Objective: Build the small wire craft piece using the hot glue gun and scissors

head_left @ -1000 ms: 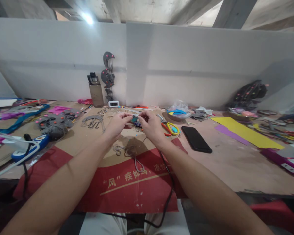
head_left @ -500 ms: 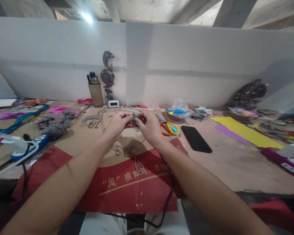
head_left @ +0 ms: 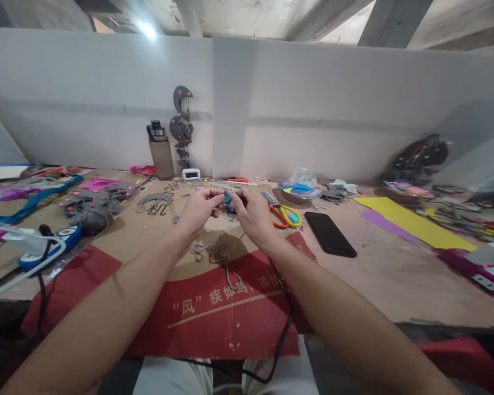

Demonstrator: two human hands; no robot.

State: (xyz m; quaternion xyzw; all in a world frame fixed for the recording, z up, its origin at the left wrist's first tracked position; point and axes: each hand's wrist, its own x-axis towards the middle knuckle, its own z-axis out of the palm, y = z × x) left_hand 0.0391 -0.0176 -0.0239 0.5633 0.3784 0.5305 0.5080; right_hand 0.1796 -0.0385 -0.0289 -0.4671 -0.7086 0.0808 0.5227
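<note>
My left hand [head_left: 200,209] and my right hand [head_left: 252,214] meet above the middle of the cardboard sheet [head_left: 156,241], fingertips pinched together. Between them they hold a small teal and dark piece [head_left: 228,201]; its shape is too small to make out. Below the hands lies a tangle of thin grey loops [head_left: 214,255] on the cardboard. Scissors with yellow and red handles [head_left: 284,215] lie just right of my right hand, and a black phone [head_left: 330,234] lies further right.
A brown bottle [head_left: 161,153] and a small white clock [head_left: 190,174] stand at the back wall. Grey cut-outs with pink dots [head_left: 94,200] lie at the left, yellow and purple sheets [head_left: 411,222] at the right. A black cable [head_left: 280,329] runs off the front edge.
My hands stay in nearly the same place; the fingers have shifted slightly around the small piece and the right hand's fingertips now close in nearer the left.
</note>
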